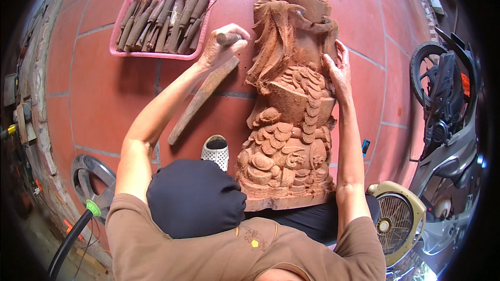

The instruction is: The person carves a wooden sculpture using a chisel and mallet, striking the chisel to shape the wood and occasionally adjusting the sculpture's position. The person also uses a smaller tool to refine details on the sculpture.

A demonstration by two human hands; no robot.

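A large carved wooden statue (297, 93), reddish brown, lies lengthwise from my lap away from me. It shows a bearded figure, draped robes, strings of coins and rounded ingots, with rough fibres on the surface. My left hand (221, 52) is closed around a round wooden handle (227, 38), just left of the robe folds; the tool's working end is hidden. Against the statue's right side, my right hand (339, 70) rests with fingers stretched out. A long wooden club (200, 101) lies on the floor below my left hand.
A pink plastic basket (115, 41) full of wooden-handled tools (161, 21) stands at far left. Near my knee is a white perforated shoe (215, 153). A fan (393, 224) and a parked motorbike (448, 151) stand at right, a wheel-like ring (83, 169) at left.
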